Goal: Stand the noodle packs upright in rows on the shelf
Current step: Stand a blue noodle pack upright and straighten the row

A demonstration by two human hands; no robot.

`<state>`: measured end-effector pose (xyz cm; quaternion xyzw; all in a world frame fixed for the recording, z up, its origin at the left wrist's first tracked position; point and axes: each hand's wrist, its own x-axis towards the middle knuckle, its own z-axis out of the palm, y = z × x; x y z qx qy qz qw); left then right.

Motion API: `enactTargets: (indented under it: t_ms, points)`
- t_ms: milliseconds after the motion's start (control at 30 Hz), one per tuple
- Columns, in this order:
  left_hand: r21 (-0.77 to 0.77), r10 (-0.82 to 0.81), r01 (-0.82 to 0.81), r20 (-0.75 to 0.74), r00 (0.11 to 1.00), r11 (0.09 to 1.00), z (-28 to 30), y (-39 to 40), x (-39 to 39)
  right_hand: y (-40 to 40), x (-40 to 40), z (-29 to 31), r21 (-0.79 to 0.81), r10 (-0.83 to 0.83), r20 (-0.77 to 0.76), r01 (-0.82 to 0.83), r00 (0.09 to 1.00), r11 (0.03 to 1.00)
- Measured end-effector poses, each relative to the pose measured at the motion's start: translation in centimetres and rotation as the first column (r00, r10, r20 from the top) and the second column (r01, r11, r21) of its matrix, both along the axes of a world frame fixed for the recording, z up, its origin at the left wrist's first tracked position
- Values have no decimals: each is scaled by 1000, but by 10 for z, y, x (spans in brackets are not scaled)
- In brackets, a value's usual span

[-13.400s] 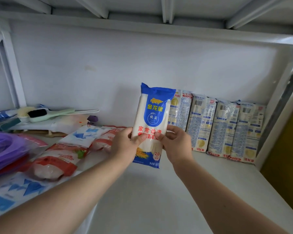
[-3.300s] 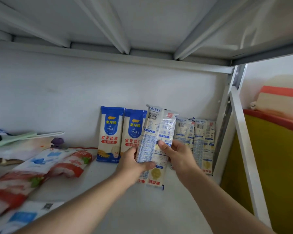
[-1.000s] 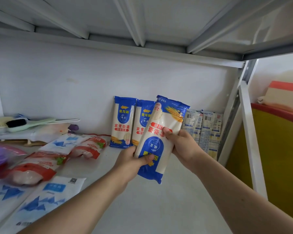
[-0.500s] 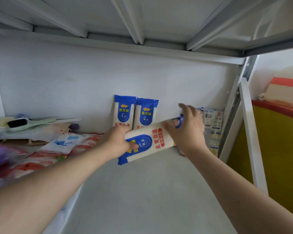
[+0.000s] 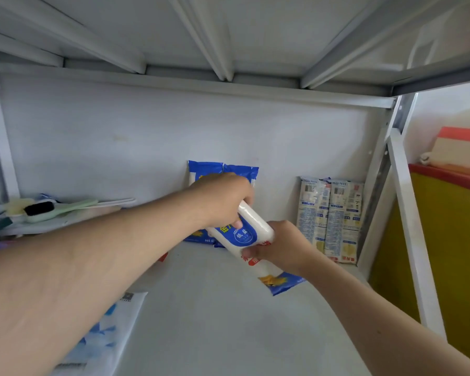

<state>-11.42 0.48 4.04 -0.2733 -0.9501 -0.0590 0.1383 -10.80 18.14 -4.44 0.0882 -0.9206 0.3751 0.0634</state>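
Note:
A blue-and-white noodle pack (image 5: 248,234) is held tilted above the white shelf (image 5: 228,321), its top end up-left and its bottom end down-right. My left hand (image 5: 223,199) grips its upper end; my right hand (image 5: 280,246) grips its lower half. Behind my left hand two blue noodle packs (image 5: 239,172) stand upright against the back wall, mostly hidden. Two pale noodle packs (image 5: 330,218) stand upright at the right corner, showing their backs. A gap lies between the blue pair and the pale pair.
Brushes (image 5: 46,210) and other goods lie at the left. A flat white-and-blue bag (image 5: 106,329) lies at the shelf's front left, partly under my left arm. The upright post (image 5: 407,213) bounds the right side; a yellow panel (image 5: 445,253) stands beyond it.
The held pack has turned over: its top end swung from right to upper left, bottom end now down-right. My left hand rose in front of the standing blue packs; my right hand dropped.

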Motion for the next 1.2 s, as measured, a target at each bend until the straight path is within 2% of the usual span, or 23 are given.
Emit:
enactTargets:
  t_ms: [67, 133, 200, 267, 433, 667, 800, 1000, 1200]
  points:
    - [183, -81, 73, 36, 996, 980, 8, 4, -1, -2, 3, -10, -189, 11, 30, -5, 999, 982]
    - [389, -145, 124, 27, 989, 913, 15, 6, 0, -5, 9, -17, -364, 21, 63, 3, 998, 931]
    - [543, -153, 92, 69, 986, 835, 20, 5, -3, -8, 13, -23, -491, 37, 82, 8, 996, 871]
    - [614, -167, 42, 148, 975, 788, 21, 2, -7, -11, 17, -24, -574, 63, 93, 1, 994, 819]
    - [693, -165, -17, 195, 967, 720, 17, 2, -12, -15, 14, -33, -618, 110, 111, -18, 988, 786]
    - [730, -50, 13, 30, 998, 684, 14, 14, -18, -19, 11, -41, -653, 137, 102, -37, 985, 757]
    - [752, -21, 38, -31, 999, 659, 15, 19, -21, -19, 10, -43, -632, 150, 108, -49, 983, 773]
    - [700, -144, 18, 122, 982, 714, 14, 13, -21, -16, 12, -54, -706, 143, 127, -12, 981, 708]
    - [760, -132, -50, 176, 975, 648, 5, -10, -30, -7, 13, -50, -777, 154, 108, -13, 982, 629]
